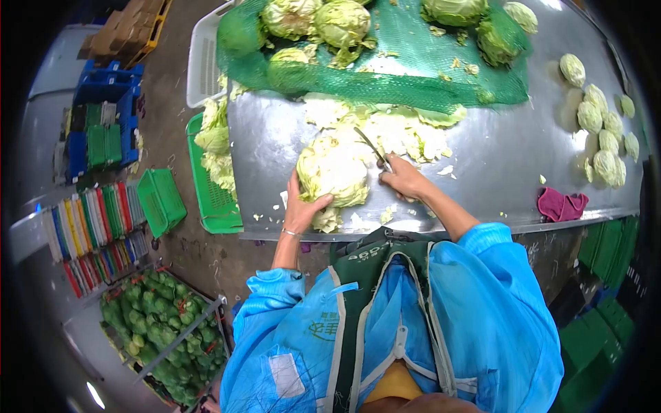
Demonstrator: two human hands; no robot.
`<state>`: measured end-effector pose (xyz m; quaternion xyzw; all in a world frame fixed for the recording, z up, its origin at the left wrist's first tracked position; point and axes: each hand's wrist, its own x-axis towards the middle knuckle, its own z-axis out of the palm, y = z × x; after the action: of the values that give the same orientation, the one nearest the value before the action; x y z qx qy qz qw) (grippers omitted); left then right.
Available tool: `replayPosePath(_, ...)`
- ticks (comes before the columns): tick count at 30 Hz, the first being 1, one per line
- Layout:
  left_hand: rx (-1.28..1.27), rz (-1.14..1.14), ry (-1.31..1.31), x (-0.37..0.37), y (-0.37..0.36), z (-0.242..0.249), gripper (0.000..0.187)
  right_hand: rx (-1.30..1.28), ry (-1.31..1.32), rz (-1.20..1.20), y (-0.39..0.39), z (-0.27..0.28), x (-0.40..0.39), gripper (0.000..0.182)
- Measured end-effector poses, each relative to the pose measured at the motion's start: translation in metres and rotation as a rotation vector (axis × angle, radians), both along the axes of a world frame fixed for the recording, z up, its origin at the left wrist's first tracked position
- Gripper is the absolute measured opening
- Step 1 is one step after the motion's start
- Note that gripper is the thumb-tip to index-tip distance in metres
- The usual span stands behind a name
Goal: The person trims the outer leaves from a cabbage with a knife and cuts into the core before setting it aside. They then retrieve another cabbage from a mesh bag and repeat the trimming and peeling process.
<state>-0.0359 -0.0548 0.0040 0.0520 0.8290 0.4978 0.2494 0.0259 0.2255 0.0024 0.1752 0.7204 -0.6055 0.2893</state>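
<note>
A large pale cabbage rests on the metal table near its front edge. My left hand lies against the cabbage's lower left side, thumb in front and fingers round the side. To the right of the cabbage, my right hand is closed on the handle of a knife, whose dark blade points up and left, close to the cabbage's upper right. Cut leaves lie behind the knife, and small scraps are scattered around both hands.
Green netting with whole cabbages covers the table's back. Several trimmed cabbages stand at the right, near a maroon cloth. Left of the table are a green crate holding leaves and a white crate.
</note>
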Motion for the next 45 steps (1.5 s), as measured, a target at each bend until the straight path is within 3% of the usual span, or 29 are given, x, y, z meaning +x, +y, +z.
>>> replayPosePath(1,0.317,0.143,-0.174,0.006,0.017,0.032,0.1,-0.108,-0.031,-0.011,-0.007,0.011,-0.001,0.041)
replayPosePath(4,0.19,0.4,-0.132,0.013,0.039,0.028,0.09,-0.225,-0.025,-0.037,-0.038,0.019,-0.008,0.045)
replayPosePath(5,0.23,0.417,-0.038,0.013,0.038,0.011,0.082,-0.23,-0.002,-0.01,-0.035,0.024,-0.01,0.053)
replayPosePath(9,0.581,0.534,-0.09,0.028,0.054,0.017,0.085,-0.063,0.073,0.022,-0.017,0.057,-0.011,0.071)
replayPosePath(12,0.635,0.676,-0.1,0.044,0.071,-0.002,0.084,-0.059,0.154,-0.007,-0.012,0.062,-0.01,0.074)
replayPosePath(13,0.654,0.715,-0.202,0.047,0.071,-0.003,0.084,-0.043,0.103,0.097,-0.009,0.068,-0.011,0.076)
replayPosePath(16,0.517,0.736,-0.263,0.05,0.064,-0.004,0.085,0.175,0.453,0.155,-0.018,0.034,-0.003,0.075)
replayPosePath(23,0.451,0.716,-0.158,0.054,0.074,-0.012,0.088,-0.032,-0.027,0.005,-0.018,0.061,-0.003,0.067)
replayPosePath(27,0.464,0.73,-0.118,0.057,0.075,-0.016,0.087,0.038,0.041,-0.144,-0.022,0.029,-0.001,0.058)
replayPosePath(29,0.481,0.743,-0.146,0.056,0.073,-0.018,0.085,0.112,0.098,-0.191,-0.012,-0.029,0.011,0.056)
replayPosePath(31,0.517,0.774,-0.212,0.048,0.063,-0.018,0.083,0.052,-0.048,-0.216,-0.006,-0.01,-0.001,0.052)
replayPosePath(34,0.648,0.68,-0.343,0.033,0.046,-0.013,0.081,0.089,-0.072,-0.154,0.008,0.013,-0.006,0.053)
replayPosePath(35,0.647,0.648,-0.376,0.032,0.044,-0.009,0.08,0.266,0.067,-0.063,0.015,0.012,-0.007,0.057)
replayPosePath(38,0.619,0.564,-0.384,0.026,0.046,-0.004,0.078,0.422,0.175,0.101,0.01,0.053,-0.02,0.063)
replayPosePath(40,0.581,0.496,-0.373,0.021,0.049,-0.001,0.079,0.326,0.293,0.319,-0.005,0.067,-0.027,0.068)
replayPosePath(42,0.542,0.446,-0.351,0.016,0.05,-0.002,0.081,0.36,0.544,0.357,-0.014,0.031,-0.03,0.064)
replayPosePath(45,0.48,0.398,-0.325,0.012,0.046,-0.008,0.084,0.263,0.511,0.371,-0.014,0.017,-0.045,0.057)
